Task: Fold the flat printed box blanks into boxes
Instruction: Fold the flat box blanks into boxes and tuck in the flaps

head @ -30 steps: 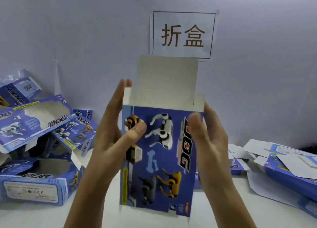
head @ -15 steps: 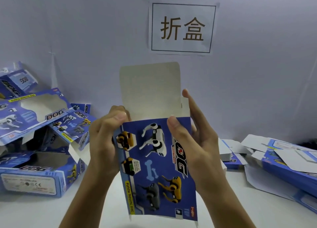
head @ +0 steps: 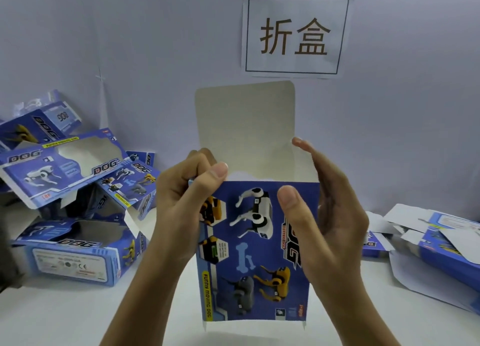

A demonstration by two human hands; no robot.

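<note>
I hold a blue printed box [head: 249,254] upright in the middle of the view, with toy dogs and "DOG" on its near face. Its grey top flap [head: 245,127] stands up open. My left hand [head: 181,208] grips the box's upper left corner, thumb on the front and curled fingers behind. My right hand [head: 327,215] holds the right side, thumb pressed on the front face and fingers reaching up along the right edge. The box's bottom edge hangs just above the white table [head: 78,317].
A heap of folded blue boxes [head: 75,210] lies on the left of the table. Flat blanks [head: 436,244] are stacked on the right. A paper sign [head: 296,35] with two characters hangs on the pale wall behind.
The box has dropped lower in view. My left hand went from flat fingers along the left edge to a curled grip at the top corner. My right hand shifted inward on the front face.
</note>
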